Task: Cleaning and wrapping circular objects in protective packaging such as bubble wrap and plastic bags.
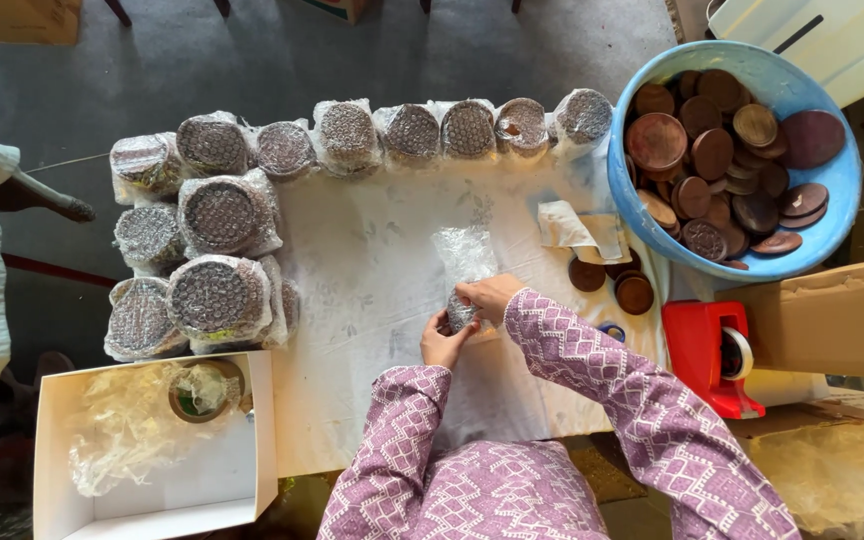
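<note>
— White cloth is spread over the bench, and a grey floor is seen behind it. What is being held?

— A small round disc in bubble wrap is held near the middle of the bench. It is gripped from below by the left hand, fingers closed on it. The top is pinched by the right hand, fingers closed on the wrap.

— What else is seen?

— Wrapped bundles are stacked at the left and lined along the far edge. Brown wooden discs are piled in a blue bowl at the right — a red tape holder is set near it.

— What could go wrong?

— The wrap could spring open if the pinch is let go too soon. The disc could slip out, since the plastic looks smooth.

— What is hard to make out?

— The disc is mostly covered by fingers and wrap, so its pattern cannot be told. The person at the left edge is cut off, and so is the cardboard box at the right.
</note>
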